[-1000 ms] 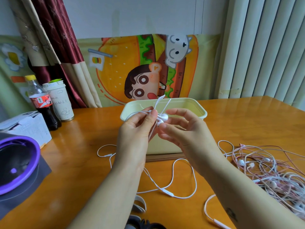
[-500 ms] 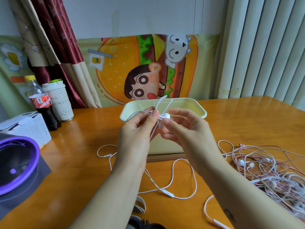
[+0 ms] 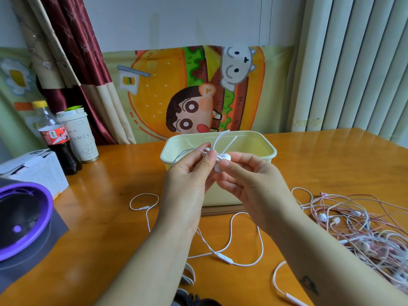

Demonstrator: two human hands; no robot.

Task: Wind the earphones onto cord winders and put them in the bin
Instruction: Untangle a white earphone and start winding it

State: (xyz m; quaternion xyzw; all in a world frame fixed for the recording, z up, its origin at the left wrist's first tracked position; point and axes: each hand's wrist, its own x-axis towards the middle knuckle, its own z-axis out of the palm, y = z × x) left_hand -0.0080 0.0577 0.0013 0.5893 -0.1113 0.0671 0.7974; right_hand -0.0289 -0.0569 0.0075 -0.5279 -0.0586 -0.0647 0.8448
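Nearest me, at the bottom edge, a couple of white cord winders (image 3: 187,276) wait on the surface (image 3: 106,228), not yet in use. Just beyond them the white earphone cord (image 3: 260,246) lies in loose loops, its little remote (image 3: 225,259) flat on the wood. From there the cord climbs between my wrists to my hands, so its long run goes from me up and away. Off to my right sits the tangled pile of earphones (image 3: 364,228), pink and white, well apart from this set, which I reckon keeps it from snagging. Now the hands: my left hand (image 3: 187,182) pinches the thin cords between thumb and fingertips. My right hand (image 3: 254,184) pinches the two earbuds (image 3: 224,160) together, fingers curled. I'd say I'm lining the buds up to start the wind. The buds point sideways, to my right, and their cords rise in a loop over the bin (image 3: 270,151). It stands open just behind my hands, handy for the drop.
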